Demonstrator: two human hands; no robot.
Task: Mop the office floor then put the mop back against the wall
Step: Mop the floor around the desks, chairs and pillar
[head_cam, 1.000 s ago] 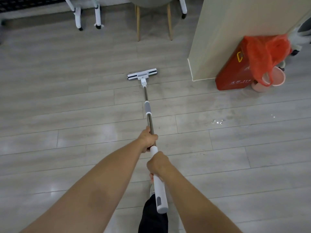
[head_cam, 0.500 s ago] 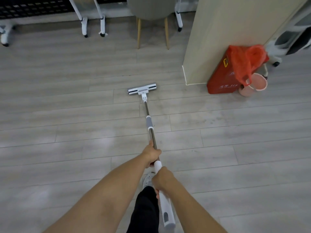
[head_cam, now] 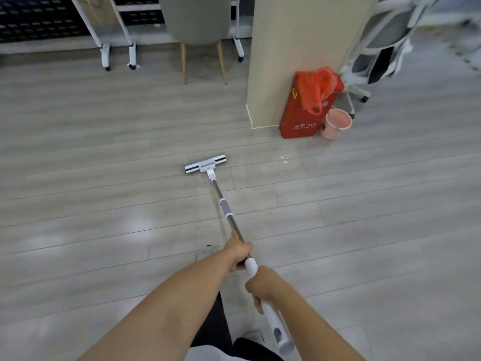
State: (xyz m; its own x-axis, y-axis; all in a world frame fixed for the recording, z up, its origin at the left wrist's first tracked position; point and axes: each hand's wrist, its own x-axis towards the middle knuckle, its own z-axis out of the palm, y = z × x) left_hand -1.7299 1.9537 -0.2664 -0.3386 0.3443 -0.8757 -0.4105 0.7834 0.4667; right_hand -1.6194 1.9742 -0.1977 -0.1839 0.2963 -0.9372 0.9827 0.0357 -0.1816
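Moved since a second ago: flat white-and-grey mop head [head_cam: 205, 164], drawn back along the boards from level with the pillar's base toward the person; both hands pulled nearer the body with it.

Item: flat mop with steel pole, grey collar and white plastic grip [head_cam: 226, 208].

Location: head lies flat on the pale grey wood-plank floor [head_cam: 104, 178], well apart from any wall, left of and nearer than the beige square pillar [head_cam: 299, 61].

Hands: left hand [head_cam: 238, 252] wraps round the steel pole just ahead of the white grip. Right hand [head_cam: 260, 285] curls round the grip, close behind.

Step, as judged: mid-stroke, mopping unfinished.

Handling note: keep the head flat and the pressure even, and overlap the passes. Carry the next stroke right to the small wet glint [head_cam: 285, 158], stopping short of the red rectangular box [head_cam: 299, 121] and pink plastic bucket [head_cam: 337, 123] beside the pillar.
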